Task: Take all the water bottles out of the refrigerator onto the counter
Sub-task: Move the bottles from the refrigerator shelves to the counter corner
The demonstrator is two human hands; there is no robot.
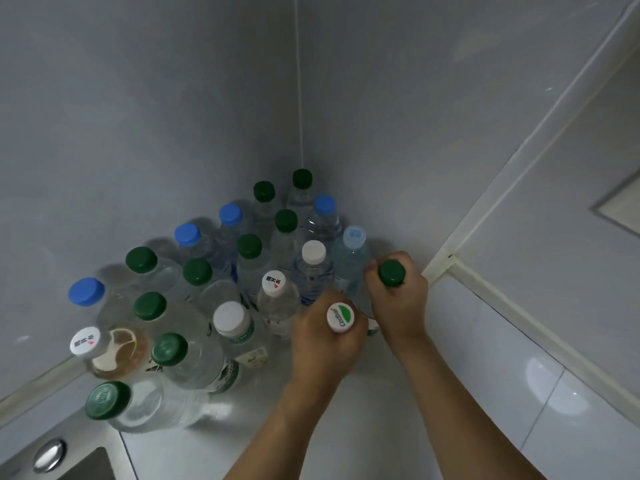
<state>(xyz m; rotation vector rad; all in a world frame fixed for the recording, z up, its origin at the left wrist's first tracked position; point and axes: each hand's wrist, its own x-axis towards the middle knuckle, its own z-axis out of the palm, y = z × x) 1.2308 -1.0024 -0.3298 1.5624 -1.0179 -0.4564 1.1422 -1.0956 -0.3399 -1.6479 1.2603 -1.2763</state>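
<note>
Head view, looking down into a wall corner where many capped water bottles (221, 292) stand upright, crowded together on a pale surface (467, 358). At the cluster's near right edge, each hand wraps a bottle's neck from above. The left hand (325, 341) has its grip closed around a white-capped bottle (340, 317); the right hand (398, 299) has its grip closed around a green-capped bottle (391, 272), just to the right and slightly farther. Both bottles are vertical, directly beneath the grips, so setting them down likely means lowering straight, then letting go.
</note>
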